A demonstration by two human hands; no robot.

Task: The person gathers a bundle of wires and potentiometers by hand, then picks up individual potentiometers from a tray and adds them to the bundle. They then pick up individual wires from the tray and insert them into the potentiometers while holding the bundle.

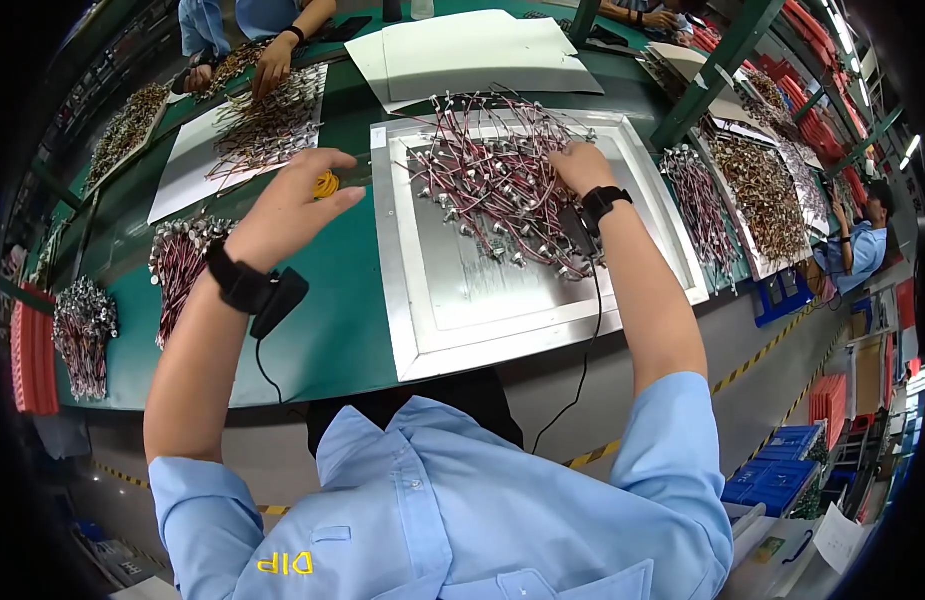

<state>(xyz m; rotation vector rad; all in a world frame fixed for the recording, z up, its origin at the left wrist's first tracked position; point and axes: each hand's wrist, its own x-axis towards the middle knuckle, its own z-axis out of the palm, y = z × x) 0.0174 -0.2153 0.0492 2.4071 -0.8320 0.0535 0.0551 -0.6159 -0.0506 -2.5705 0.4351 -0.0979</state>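
A tangled heap of red-and-black wire leads with small round silver ends [482, 170] lies in a shallow metal-framed tray [407, 335] in front of me. My right hand [582, 168] is at the heap's right side, its fingers bent and closed on some of the leads; how many I cannot tell. My left hand [294, 205] hovers left of the tray, thumb and fingers apart. Yellow bands [325, 185] show in the gap between them; whether they hang on a finger or lie behind the hand I cannot tell. Both wrists carry black straps with corded modules.
Bundled leads [177, 265] stand on the green bench [332, 345] at left, with another bundle [85, 330] farther left. More leads [697, 205] lie right of the tray, beside a green post [717, 75]. White sheets [482, 55] lie behind. Across the bench, a co-worker's hand [272, 65] touches another heap.
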